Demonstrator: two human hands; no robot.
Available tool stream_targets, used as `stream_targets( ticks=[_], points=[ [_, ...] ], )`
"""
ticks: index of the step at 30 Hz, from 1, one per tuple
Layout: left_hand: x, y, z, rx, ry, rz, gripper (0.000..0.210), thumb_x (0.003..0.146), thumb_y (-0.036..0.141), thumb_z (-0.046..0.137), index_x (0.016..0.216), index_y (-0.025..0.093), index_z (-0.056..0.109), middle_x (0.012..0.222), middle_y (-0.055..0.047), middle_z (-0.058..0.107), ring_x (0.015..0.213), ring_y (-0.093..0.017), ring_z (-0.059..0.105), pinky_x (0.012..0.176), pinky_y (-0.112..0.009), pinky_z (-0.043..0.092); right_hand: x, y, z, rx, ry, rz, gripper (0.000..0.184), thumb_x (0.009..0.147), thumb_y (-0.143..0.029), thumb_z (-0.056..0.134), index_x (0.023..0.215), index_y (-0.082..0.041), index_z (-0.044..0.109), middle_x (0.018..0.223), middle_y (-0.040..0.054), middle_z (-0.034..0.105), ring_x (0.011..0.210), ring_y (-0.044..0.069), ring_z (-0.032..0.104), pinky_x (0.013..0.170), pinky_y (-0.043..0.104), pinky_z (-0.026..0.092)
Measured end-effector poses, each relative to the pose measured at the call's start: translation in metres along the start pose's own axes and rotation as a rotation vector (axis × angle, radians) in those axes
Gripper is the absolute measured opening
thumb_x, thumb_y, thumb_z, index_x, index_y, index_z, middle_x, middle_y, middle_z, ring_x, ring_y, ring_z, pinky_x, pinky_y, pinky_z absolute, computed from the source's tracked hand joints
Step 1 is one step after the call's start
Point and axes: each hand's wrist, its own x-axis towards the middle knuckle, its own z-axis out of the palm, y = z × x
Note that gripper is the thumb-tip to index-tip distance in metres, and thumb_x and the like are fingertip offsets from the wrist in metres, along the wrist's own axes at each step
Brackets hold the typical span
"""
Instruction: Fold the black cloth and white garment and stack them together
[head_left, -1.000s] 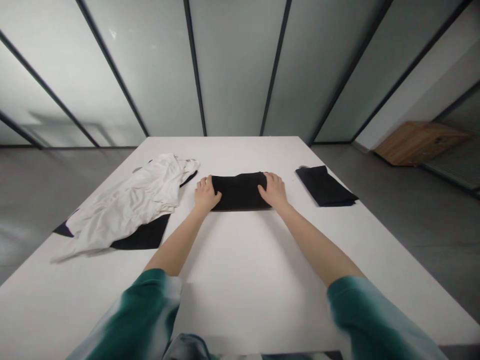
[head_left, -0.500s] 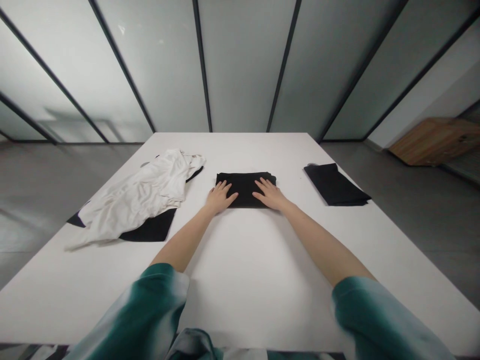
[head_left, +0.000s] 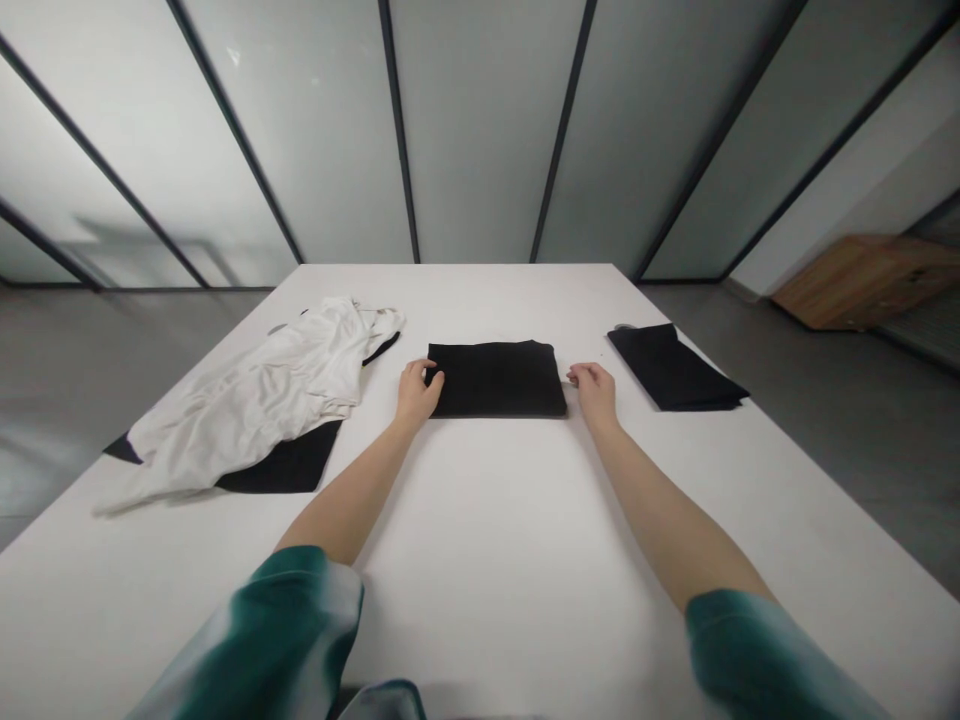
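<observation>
A black garment [head_left: 495, 380], folded into a flat rectangle, lies in the middle of the white table; its exact kind does not show. At its left edge, my left hand [head_left: 417, 392] is closed, with the thumb over the cloth and the fingers curled at the border. Just off the right edge is my right hand [head_left: 598, 395], its fingers curled together. A small pale grey bit shows between these fingertips and the cloth, too small to name.
On the left of the white table [head_left: 480, 540], a crumpled white garment [head_left: 277, 400] lies over black cloth [head_left: 289, 465]. A second folded black piece [head_left: 671, 370] rests near the right edge. Frosted glass panels [head_left: 480, 130] stand behind the table, with a wooden cabinet [head_left: 870, 280] far right.
Both hands lay flat with spread fingers on the folded black garment. They have moved outward to its left and right sides and their fingers have curled. The view has shifted slightly.
</observation>
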Motion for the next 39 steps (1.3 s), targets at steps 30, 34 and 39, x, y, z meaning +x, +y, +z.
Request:
stream_targets(
  ticks=[30, 34, 39],
  points=[
    [0.000, -0.001, 0.002, 0.019, -0.019, -0.118, 0.026, 0.083, 0.031, 0.057, 0.105, 0.019, 0.065, 0.105, -0.011, 0.070, 0.102, -0.028, 0.064, 0.093, -0.041, 0.048, -0.013, -0.020, 0.004, -0.628, -0.161, -0.050, 0.037, 0.090, -0.041, 0.047, 0.093, -0.018, 0.076, 0.103, 0.0128, 0.074, 0.100, 0.029, 0.065, 0.091, 0.039, 0.045],
    [0.001, -0.004, 0.005, -0.028, 0.024, -0.101, 0.020, 0.081, 0.030, 0.060, 0.098, 0.021, 0.065, 0.099, -0.010, 0.069, 0.098, -0.028, 0.064, 0.092, -0.042, 0.048, -0.019, -0.027, 0.005, -0.819, -0.225, -0.091, 0.048, 0.094, -0.052, 0.044, 0.104, -0.017, 0.076, 0.114, 0.0165, 0.069, 0.110, 0.033, 0.060, 0.096, 0.044, 0.041],
    [0.004, -0.009, 0.005, -0.194, 0.184, -0.122, 0.016, 0.083, 0.031, 0.058, 0.093, 0.020, 0.062, 0.104, -0.010, 0.064, 0.100, -0.025, 0.062, 0.089, -0.039, 0.049, -0.027, -0.036, 0.010, -0.930, -0.285, -0.077, 0.058, 0.093, -0.059, 0.045, 0.111, -0.013, 0.073, 0.119, 0.0207, 0.063, 0.115, 0.038, 0.054, 0.100, 0.050, 0.037]
  ],
)
